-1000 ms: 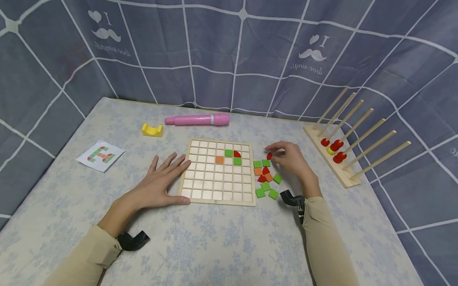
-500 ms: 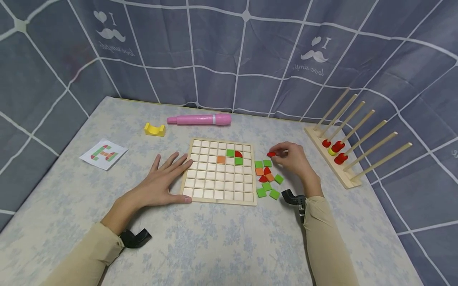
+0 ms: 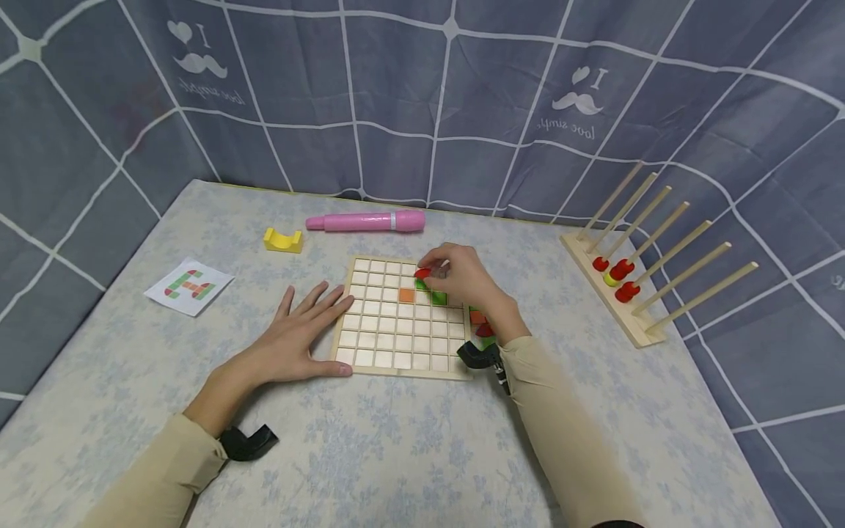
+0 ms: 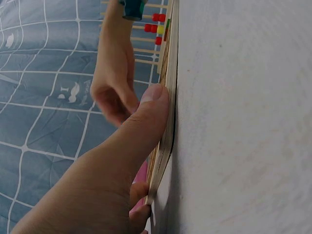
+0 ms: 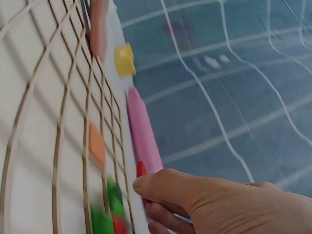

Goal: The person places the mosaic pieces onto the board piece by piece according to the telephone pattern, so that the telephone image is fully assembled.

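A red piece [image 3: 422,273] is pinched between the thumb and fingers of the right hand [image 3: 465,275] and is held over the far part of the board [image 3: 383,341]; whether the board is touched by it cannot be told. The board's left edge is touched by the left hand [image 3: 300,345], its fingers spread apart. An orange tile [image 3: 406,295] and green tiles [image 3: 439,298] are set in the grid. Loose tiles [image 3: 478,317] beside the board's right edge are partly hidden by the right wrist. A patterned card [image 3: 189,286] is placed well left of the board.
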The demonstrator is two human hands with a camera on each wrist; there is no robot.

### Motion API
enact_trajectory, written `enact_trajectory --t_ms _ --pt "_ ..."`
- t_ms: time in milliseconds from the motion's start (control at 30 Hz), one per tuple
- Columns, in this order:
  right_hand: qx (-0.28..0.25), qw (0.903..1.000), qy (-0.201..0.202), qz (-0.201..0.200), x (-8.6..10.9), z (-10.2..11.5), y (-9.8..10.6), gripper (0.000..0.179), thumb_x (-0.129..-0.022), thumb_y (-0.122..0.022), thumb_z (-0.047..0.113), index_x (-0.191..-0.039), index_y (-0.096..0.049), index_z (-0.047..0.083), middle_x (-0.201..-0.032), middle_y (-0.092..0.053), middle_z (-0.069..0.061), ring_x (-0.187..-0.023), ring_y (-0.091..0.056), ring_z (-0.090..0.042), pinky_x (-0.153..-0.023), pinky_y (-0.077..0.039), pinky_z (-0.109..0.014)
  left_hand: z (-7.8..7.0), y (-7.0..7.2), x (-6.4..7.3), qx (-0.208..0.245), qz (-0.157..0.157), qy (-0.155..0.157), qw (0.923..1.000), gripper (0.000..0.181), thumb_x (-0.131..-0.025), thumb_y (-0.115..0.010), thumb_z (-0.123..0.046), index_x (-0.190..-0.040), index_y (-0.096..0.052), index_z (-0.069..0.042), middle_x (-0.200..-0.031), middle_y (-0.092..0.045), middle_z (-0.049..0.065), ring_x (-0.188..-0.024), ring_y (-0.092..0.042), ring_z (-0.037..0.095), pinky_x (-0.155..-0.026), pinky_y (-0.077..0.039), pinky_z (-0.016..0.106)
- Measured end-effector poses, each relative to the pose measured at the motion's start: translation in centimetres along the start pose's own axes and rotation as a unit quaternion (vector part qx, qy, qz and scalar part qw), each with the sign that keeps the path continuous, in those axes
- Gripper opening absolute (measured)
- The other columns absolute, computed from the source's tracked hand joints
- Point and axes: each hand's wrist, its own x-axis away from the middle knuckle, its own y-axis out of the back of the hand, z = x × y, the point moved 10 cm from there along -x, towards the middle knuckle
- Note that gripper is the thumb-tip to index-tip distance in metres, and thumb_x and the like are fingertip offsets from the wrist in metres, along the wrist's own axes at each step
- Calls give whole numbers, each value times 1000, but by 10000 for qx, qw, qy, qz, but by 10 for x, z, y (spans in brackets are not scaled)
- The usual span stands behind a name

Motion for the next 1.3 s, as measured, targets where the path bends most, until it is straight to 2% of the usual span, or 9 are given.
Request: enact_trajectory --t_ms 100,267,433,567,800,1000,1200,1300 --pt "-28 9998 155 117 -15 15 -18 23 -91 -81 6 -114 -79 5 -110 -73 -8 -98 -69 -21 -89 -60 -32 -1 0 0 33 -44 -34 10000 113 -81 -79 -69 -168 -30 -16 -175 -25 12 -163 -13 42 -123 3 75" --pt "-79 9997 177 154 -31 27 -40 21 -91 -82 5 -112 -79 5 -108 -73 -7 -95 -69 -20 -87 -59 -31 -2 -1 1 65 -105 -69 9999 112 -81 -80 -69 -167 -32 -15 -174 -27 13 -162 -14 43 -122 2 76" --pt "76 9993 223 289 -38 35 -58 21 -96 -78 9 -116 -79 8 -108 -73 -6 -93 -68 -18 -86 -57 -30 0 -2 0 43 -26 -5 10000 113 -81 -80 -69 -168 -31 -16 -175 -25 12 -163 -13 41 -123 3 74" --pt "62 9992 177 351 -39 37 -65 22 -98 -74 9 -120 -79 11 -110 -72 -4 -93 -67 -17 -84 -57 -30 0 -3 -1 32 35 21 10000 114 -81 -79 -70 -169 -29 -17 -176 -23 11 -164 -11 40 -124 4 74" --pt "313 9983 251 427 -36 44 -68 22 -100 -72 10 -120 -81 12 -121 -71 -4 -102 -67 -20 -88 -57 -33 0 0 1 0 -74 -33 10000 113 -82 -78 -70 -168 -30 -15 -175 -25 13 -163 -14 42 -123 2 75" --pt "588 9970 325 385 -27 45 -65 27 -101 -70 11 -127 -78 11 -123 -71 -6 -106 -66 -22 -91 -56 -36 1 -2 1 -18 26 19 10000 113 -83 -77 -71 -168 -29 -16 -176 -23 12 -163 -12 41 -123 3 75" --pt "606 9964 579 97 -7 39 -45 25 -100 -73 11 -124 -78 7 -120 -72 -10 -106 -67 -27 -92 -57 -41 1 0 0 3 4 16 10000 113 -82 -78 -70 -168 -29 -16 -175 -24 12 -163 -12 41 -123 3 74" --pt "545 9970 555 -20 5 29 -31 24 -99 -74 11 -122 -78 6 -119 -73 -11 -105 -69 -29 -91 -58 -42 1 1 0 7 1 25 10000 113 -82 -79 -69 -168 -30 -15 -175 -24 12 -163 -12 41 -124 4 74"
